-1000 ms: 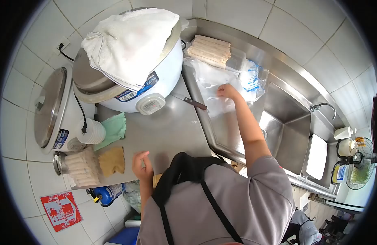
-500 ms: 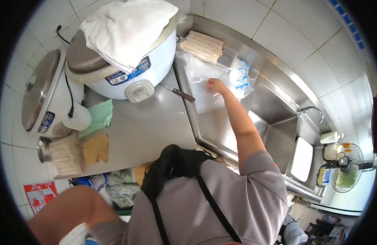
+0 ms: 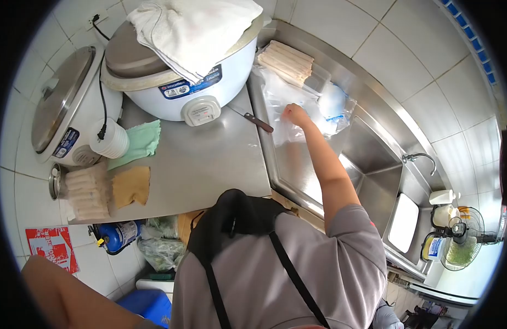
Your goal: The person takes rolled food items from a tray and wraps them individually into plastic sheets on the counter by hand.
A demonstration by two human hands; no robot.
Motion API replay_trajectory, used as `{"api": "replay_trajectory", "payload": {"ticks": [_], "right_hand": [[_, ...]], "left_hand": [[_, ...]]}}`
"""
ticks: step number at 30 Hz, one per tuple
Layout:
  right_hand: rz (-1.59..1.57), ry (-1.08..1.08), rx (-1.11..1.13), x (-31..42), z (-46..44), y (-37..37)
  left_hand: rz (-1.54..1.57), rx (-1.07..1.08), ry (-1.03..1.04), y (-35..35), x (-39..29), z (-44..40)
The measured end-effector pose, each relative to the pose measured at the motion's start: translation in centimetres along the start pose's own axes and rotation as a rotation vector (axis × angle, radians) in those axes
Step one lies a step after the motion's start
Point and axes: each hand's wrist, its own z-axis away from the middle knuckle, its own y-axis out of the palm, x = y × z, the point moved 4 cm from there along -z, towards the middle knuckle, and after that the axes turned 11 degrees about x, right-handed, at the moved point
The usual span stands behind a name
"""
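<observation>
Touching crumpled clear plastic [image 3: 280,97] on the sink's drainboard [image 3: 294,159], beside a blue-printed clear bag [image 3: 333,104], with the right hand [image 3: 297,116]. Curling the fingers narrow over the film; unable to tell whether pinching one layer, several or none. Judging the likeliest fault: dragging neighbouring layers along, or losing the edge, from thin film clinging to itself and to skin. Suspecting a second cause in the closeness of the bag, possibly sending it sliding toward the basin [image 3: 371,145] on a hard tug.

Noting a stack of pale rolls [image 3: 286,61] at a clear tray [image 3: 319,79], just behind the plastic; possibly unseating both from any film caught beneath.

Seeing, leftward, a knife [image 3: 259,122] lying with its handle across the seam between worktop [image 3: 209,164] and drainboard; risking a fall or a nick by catching trailing film or sweeping the forearm low. Seeing, farther out, a rice cooker [image 3: 231,77] with a white towel [image 3: 193,33] draped over its lid, possibly slipping if brushed.

Failing to locate the left hand: seeing only a bent arm [image 3: 72,296] at lower left, so not counting on it for steadying the plastic.
</observation>
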Motion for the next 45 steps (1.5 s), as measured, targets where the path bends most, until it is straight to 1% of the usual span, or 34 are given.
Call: {"api": "replay_trajectory", "payload": {"ticks": [2,5,8,9,10,11,13,16,19,22,25,27,28,29,30,31,32,33,34,35,36,38,41,43,44,45], "right_hand": [[0.118,-0.053,-0.016,1.5,1.2,-0.4],[0.102,-0.038,0.013,1.5,1.1,-0.9],[-0.197,0.034,-0.057,-0.4,0.2,-2.0],[-0.214,-0.023,-0.049,-1.1,-0.1,-2.1],[-0.227,0.097,0.076,-1.9,-0.7,-2.4],[-0.462,0.127,0.023,-2.9,-0.8,-2.4],[-0.781,-0.001,-0.068,-2.0,0.6,-5.7],[-0.725,-0.055,-0.035,-0.8,1.3,-9.7],[-0.318,-0.065,-0.275,4.3,4.4,-15.1],[-0.257,0.033,-0.413,4.7,4.0,-16.7],[-0.526,-0.164,-0.279,6.7,4.4,-16.0],[-0.296,-0.184,-0.244,7.8,4.8,-14.5],[-0.179,-0.188,-0.23,8.0,5.1,-13.8],[-0.165,-0.17,-0.268,8.0,5.4,-13.3],[-0.151,-0.15,-0.304,8.1,5.8,-12.6],[-0.137,-0.13,-0.339,8.2,6.1,-11.9],[-0.161,-0.123,-0.33,8.2,6.3,-11.2],[-0.225,-0.119,-0.314,8.2,6.8,-10.5],[-0.285,-0.123,-0.3,8.2,7.2,-10.2],[-0.345,-0.126,-0.288,8.0,7.5,-10.0],[-0.425,-0.127,-0.378,7.1,7.7,-10.0],[-0.589,-0.116,-0.56,4.1,8.1,-9.4],[-0.731,0.139,-1.138,-3.6,11.7,-11.7],[-1.132,-0.11,-1.286,-4.4,16.9,-15.1],[-1.193,-0.124,-1.417,-5.6,19.5,-16.7],[-1.253,-0.139,-1.547,-6.7,22.1,-18.1]], "left_hand": [[0.003,0.002,-0.005,-0.2,-0.2,0.1],[0.017,-0.015,-0.013,-0.6,-0.2,0.6],[0.015,-0.018,-0.01,-1.1,0.0,0.6],[0.011,0.007,-0.008,-1.4,-0.2,0.4],[0.012,0.017,-0.007,-1.5,-0.4,0.2],[0.017,0.02,-0.007,-1.4,-0.4,0.2],[0.029,0.006,-0.003,-1.3,-0.3,0.3],[0.038,-0.003,0.001,-1.4,0.1,0.0],[0.046,-0.014,0.013,-1.4,0.3,-0.5],[0.051,-0.063,0.027,-1.0,0.2,-1.7],[0.064,-0.199,-0.018,0.4,0.4,-2.9],[0.138,-0.265,-0.109,4.7,0.1,-4.6],[0.215,-0.228,-0.166,8.8,-0.4,-5.5],[0.341,-0.098,-0.227,14.3,-1.2,-6.2],[0.554,0.116,-0.32,21.4,-2.6,-6.5],[1.055,0.397,-0.663,28.5,-4.1,-5.9],[1.145,0.243,-0.611,36.1,-4.9,-3.6],[0.782,0.198,-0.489,40.4,-5.6,-3.0],[0.634,0.126,-0.563,44.3,-6.3,-2.4],[0.703,0.163,-0.686,46.4,-6.2,-2.5],[0.768,0.194,-0.811,48.5,-6.1,-2.5],[1.347,0.521,-1.141,51.8,-6.4,-2.3],[1.259,0.536,-1.05,54.9,-4.9,-2.0],[0.651,0.214,-0.667,57.2,-3.3,-1.5],[0.536,0.266,-0.694,56.0,-3.2,-2.7],[0.485,0.38,-0.64,56.2,-3.1,-3.2]]}}
